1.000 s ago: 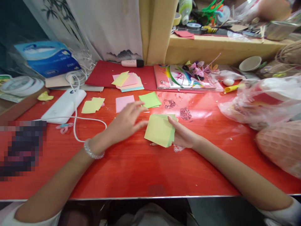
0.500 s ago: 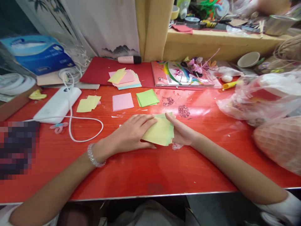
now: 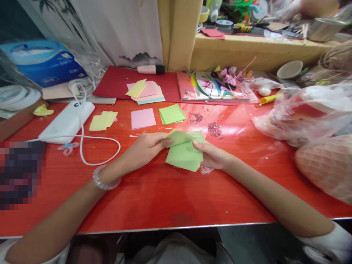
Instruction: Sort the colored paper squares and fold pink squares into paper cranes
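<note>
A small stack of square paper sheets (image 3: pixel 183 157), light green on top, is held over the table in front of me. My right hand (image 3: pixel 213 154) grips its right side, thumb on the upper face and fingers underneath. With thumb and forefinger, my left hand (image 3: pixel 150 147) pinches the left end of a green sheet (image 3: pixel 181 137) with a yellow edge, lifted and overlapping the stack's upper part. Beyond the hands lie a pink paper square (image 3: pixel 143 118), a bright green pile (image 3: pixel 172 114) and yellow squares (image 3: pixel 102 121).
A fanned pile of mixed paper (image 3: pixel 148 91) rests on red card (image 3: pixel 115 82). A white power bank (image 3: pixel 67 123) and its looped cable (image 3: pixel 120 148) are at left. Plastic bags (image 3: pixel 305 110) and a foam-netted object (image 3: pixel 327 167) crowd the right side.
My left hand has drawn back leftward from the stack, its fingers now pinching the lifted sheet. The visible top has gone from yellow to green. My right hand stays almost in place.
</note>
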`<action>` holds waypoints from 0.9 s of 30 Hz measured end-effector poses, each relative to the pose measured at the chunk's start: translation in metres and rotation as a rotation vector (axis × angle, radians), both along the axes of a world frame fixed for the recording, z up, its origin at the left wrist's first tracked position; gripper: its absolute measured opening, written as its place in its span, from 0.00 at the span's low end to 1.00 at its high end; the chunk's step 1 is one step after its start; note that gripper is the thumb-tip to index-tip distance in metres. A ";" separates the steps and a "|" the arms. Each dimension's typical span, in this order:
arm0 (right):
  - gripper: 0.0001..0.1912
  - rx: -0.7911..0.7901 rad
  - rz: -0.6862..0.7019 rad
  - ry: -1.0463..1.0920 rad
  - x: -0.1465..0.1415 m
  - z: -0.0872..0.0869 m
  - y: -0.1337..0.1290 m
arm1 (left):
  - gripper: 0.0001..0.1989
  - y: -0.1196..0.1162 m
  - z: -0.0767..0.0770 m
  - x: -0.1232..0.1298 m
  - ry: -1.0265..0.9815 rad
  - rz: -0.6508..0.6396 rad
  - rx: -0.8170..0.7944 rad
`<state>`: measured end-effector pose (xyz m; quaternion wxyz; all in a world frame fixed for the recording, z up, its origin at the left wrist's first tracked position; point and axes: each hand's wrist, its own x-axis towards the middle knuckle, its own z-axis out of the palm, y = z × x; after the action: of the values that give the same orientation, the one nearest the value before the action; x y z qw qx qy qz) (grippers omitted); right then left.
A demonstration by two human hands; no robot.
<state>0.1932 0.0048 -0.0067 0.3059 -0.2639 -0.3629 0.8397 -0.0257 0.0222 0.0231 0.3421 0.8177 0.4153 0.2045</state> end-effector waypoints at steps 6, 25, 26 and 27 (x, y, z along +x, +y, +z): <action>0.15 -0.072 -0.015 -0.037 -0.002 0.005 0.001 | 0.14 -0.003 -0.001 0.002 0.007 0.223 0.086; 0.26 0.000 0.018 -0.004 -0.001 0.000 0.000 | 0.18 0.000 -0.003 0.000 0.025 -0.118 0.078; 0.27 0.000 0.013 0.003 -0.001 0.000 0.000 | 0.18 0.001 -0.002 -0.001 0.021 -0.104 0.042; 0.27 0.003 0.007 0.005 -0.001 0.001 0.000 | 0.17 0.001 -0.001 -0.001 0.026 -0.082 0.012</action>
<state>0.1921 0.0046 -0.0062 0.3041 -0.2601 -0.3643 0.8409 -0.0269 0.0229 0.0221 0.3400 0.8387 0.3845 0.1820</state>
